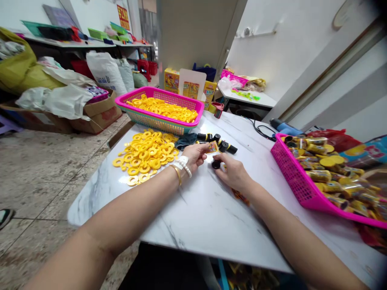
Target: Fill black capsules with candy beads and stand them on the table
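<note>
Pinching a printed label (pixel 212 147) in our left hand (pixel 194 156) and gripping a black cap (pixel 215 164) in our right hand (pixel 233 172), we seem to be pairing the two; the next move probably calls for careful alignment. The label juts beyond the left hand, near the cap, over the worktop (pixel 193 221).

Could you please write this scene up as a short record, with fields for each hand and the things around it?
Left hand: holds a small printed piece
Right hand: holds a black round piece
Work surface: white marble-patterned table
Left of hands: pile of yellow rings
Just beyond hands: black-and-yellow cylinders
Farther back: pink-rimmed basket of yellow pieces
Far right: pink basket of shiny cylinders
</note>
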`<state>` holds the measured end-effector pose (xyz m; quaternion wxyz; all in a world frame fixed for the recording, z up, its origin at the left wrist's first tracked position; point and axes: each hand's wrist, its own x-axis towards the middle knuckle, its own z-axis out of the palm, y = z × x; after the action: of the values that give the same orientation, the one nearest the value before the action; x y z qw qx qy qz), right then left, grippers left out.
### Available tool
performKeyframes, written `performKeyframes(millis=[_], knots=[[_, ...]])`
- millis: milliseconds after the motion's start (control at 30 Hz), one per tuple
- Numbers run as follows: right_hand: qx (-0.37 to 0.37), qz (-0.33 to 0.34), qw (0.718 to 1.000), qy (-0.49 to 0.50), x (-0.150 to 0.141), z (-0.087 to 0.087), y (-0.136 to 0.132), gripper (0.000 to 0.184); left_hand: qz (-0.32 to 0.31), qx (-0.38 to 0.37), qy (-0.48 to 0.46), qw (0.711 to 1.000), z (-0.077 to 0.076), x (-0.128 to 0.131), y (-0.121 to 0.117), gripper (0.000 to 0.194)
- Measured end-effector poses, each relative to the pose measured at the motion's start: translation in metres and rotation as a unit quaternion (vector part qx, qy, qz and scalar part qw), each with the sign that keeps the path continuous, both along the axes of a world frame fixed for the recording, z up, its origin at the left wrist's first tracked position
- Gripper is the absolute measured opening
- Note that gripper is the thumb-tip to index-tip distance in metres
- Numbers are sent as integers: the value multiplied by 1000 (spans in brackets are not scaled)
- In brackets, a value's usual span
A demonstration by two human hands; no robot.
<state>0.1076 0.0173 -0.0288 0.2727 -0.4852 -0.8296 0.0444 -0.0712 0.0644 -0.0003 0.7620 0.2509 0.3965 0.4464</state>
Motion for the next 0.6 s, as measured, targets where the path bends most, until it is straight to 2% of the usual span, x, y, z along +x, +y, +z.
performKeyframes(millis=[100,167,333,467,533,600], knots=[[-8,-42,998,51,4,-6,4,21,2,-5,15,1000,-5,1,2,7],[-7,-47,998,46,6,-7,10,19,2,-3,19,1000,-7,1,2,7],[85,-6,995,-50,0,-5,6,26,37,31,35,998,-7,1,3,13],[193,8,962,-195,-17,5,-14,33,84,46,51,994,-11,3,1,20],[208,27,950,-232,-25,11,-25,34,83,49,48,994,-13,4,0,20],[193,52,955,-220,-28,14,-31,32,80,50,49,994,-14,5,0,21]])
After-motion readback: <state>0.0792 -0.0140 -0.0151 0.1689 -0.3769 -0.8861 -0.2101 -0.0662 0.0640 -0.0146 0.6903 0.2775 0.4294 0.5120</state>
